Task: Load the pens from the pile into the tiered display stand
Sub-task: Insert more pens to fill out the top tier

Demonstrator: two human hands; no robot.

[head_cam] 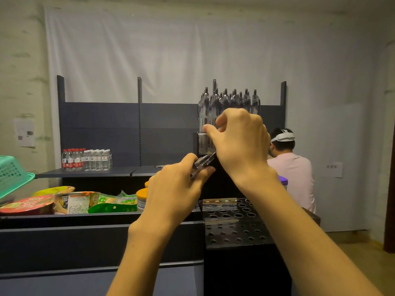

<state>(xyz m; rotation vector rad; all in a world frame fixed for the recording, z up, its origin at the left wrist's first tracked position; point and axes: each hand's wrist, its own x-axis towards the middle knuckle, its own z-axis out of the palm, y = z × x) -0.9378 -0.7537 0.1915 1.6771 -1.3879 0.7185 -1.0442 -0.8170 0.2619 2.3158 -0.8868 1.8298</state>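
Note:
The black tiered display stand rises in steps at centre right, its lower tiers showing rows of open holes. Several clear pens stand upright in its top tiers. My left hand grips a small bundle of clear pens, tips pointing up and right. My right hand is raised in front of the upper tiers, thumb and fingers pinching a clear pen that is mostly hidden behind the hand. The pile the pens come from is out of sight.
A dark shelf unit stands behind, with water bottles on its ledge. Snack packets and tubs fill the shelf at left, a green basket at far left. A person in pink sits behind the stand.

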